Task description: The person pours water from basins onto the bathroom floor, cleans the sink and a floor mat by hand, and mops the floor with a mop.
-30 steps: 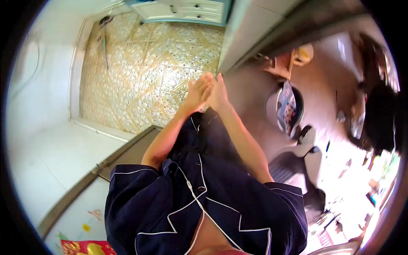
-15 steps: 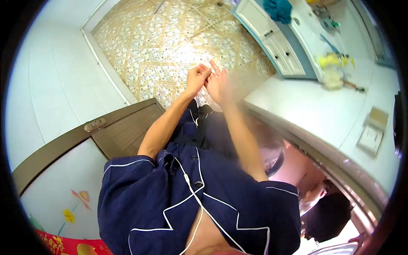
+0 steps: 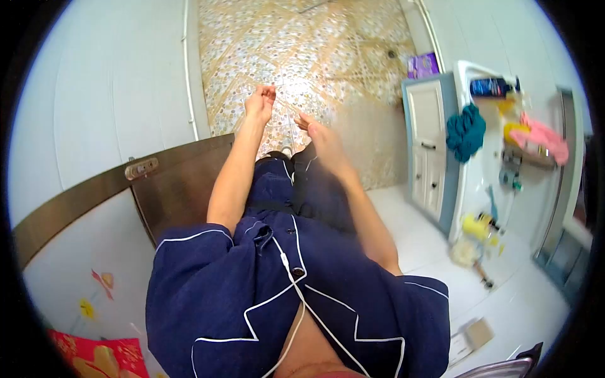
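My left hand (image 3: pixel 260 104) is raised over the tiled floor, its fingers curled in toward the thumb. Whatever they hold, if anything, is too small to make out. To its right and slightly lower, my right hand (image 3: pixel 317 131) points its loosely closed fingers toward the left one. Some blur lies over this hand and forearm, and its grip is partly hidden. A gap separates the two hands. Below them are the dark trousers and the navy shirt (image 3: pixel 252 283) with white piping, with a white earphone cable (image 3: pixel 291 271) hanging down its front.
A brown door (image 3: pixel 183 189) with a metal latch plate (image 3: pixel 141 168) stands at left. On the right, a blue-and-white cabinet (image 3: pixel 426 145) carries a white sink (image 3: pixel 469 189) with a teal cloth (image 3: pixel 466 133) over its edge. A purple package (image 3: pixel 423 65) sits beyond it.
My hands have come apart, the left one moving left and up, the right one lower. The view has turned, bringing more of the cabinet and sink into sight.
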`<control>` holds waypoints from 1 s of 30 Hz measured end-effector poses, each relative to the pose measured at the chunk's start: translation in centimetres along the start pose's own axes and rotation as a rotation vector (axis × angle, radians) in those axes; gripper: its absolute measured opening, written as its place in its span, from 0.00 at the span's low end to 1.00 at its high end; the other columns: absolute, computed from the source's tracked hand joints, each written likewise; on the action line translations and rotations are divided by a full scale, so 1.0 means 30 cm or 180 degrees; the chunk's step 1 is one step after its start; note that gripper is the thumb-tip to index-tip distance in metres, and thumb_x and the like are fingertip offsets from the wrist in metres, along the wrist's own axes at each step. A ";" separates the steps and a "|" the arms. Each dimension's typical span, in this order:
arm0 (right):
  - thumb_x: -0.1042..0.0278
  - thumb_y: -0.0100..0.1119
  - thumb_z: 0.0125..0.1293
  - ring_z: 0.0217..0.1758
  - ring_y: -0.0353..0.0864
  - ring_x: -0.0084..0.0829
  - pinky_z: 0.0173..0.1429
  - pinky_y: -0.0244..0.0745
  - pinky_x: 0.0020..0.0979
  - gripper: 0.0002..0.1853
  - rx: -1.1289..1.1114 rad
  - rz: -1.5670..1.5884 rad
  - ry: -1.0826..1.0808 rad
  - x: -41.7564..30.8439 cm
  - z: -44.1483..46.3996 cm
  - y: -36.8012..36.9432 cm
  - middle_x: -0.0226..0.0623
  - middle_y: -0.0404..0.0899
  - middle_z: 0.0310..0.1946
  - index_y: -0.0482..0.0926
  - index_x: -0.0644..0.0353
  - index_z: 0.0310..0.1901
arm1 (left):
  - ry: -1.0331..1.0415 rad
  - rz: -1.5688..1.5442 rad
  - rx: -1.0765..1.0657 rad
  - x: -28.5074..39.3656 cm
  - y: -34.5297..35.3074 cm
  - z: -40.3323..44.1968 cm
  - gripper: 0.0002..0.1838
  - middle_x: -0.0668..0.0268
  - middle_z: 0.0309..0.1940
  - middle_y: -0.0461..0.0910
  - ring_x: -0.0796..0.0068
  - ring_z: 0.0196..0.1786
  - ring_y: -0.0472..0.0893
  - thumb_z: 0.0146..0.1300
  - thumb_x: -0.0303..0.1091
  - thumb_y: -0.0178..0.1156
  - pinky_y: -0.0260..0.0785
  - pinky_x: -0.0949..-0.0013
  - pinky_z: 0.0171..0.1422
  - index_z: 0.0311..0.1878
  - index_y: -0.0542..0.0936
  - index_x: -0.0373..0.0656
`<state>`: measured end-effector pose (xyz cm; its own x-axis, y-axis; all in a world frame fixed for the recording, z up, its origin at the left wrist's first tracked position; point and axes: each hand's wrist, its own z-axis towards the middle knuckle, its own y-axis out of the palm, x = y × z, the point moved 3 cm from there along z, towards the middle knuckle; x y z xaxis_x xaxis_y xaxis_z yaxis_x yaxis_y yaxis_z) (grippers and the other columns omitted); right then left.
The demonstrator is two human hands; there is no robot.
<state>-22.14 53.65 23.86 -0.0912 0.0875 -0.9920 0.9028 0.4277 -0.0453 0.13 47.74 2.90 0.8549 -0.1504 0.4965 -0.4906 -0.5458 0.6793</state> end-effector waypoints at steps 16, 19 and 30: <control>0.58 0.44 0.67 0.67 0.56 0.53 0.70 0.49 0.40 0.31 -0.2098 -0.1455 -0.1581 -0.023 0.565 0.367 0.59 0.57 0.63 0.52 0.69 0.66 | 0.0046 -0.1951 0.0200 0.245 0.246 -0.081 0.27 0.63 0.19 0.71 0.62 0.22 0.71 0.63 0.61 0.42 0.66 0.60 0.30 0.23 0.69 0.47; 0.59 0.44 0.67 0.64 0.60 0.54 0.68 0.53 0.40 0.32 -0.2001 -0.1414 -0.1313 -0.032 0.654 0.451 0.60 0.59 0.62 0.50 0.70 0.66 | 0.0259 -0.2298 0.0392 0.343 0.231 0.004 0.25 0.70 0.09 0.61 0.74 0.14 0.63 0.64 0.53 0.45 0.61 0.68 0.24 0.14 0.62 0.51; 0.67 0.55 0.63 0.48 0.79 0.35 0.53 0.72 0.33 0.15 -0.1269 -0.1092 -0.0125 -0.012 0.931 0.521 0.47 0.79 0.45 0.76 0.67 0.48 | 0.0854 -0.2043 0.0081 0.847 0.072 0.215 0.21 0.72 0.10 0.58 0.78 0.13 0.56 0.69 0.47 0.39 0.54 0.74 0.19 0.21 0.65 0.47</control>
<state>3.75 35.18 20.20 -0.3308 -0.1481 -0.9320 0.5930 0.7356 -0.3274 21.89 37.42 13.49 0.9016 0.4156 0.1196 0.1048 -0.4783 0.8719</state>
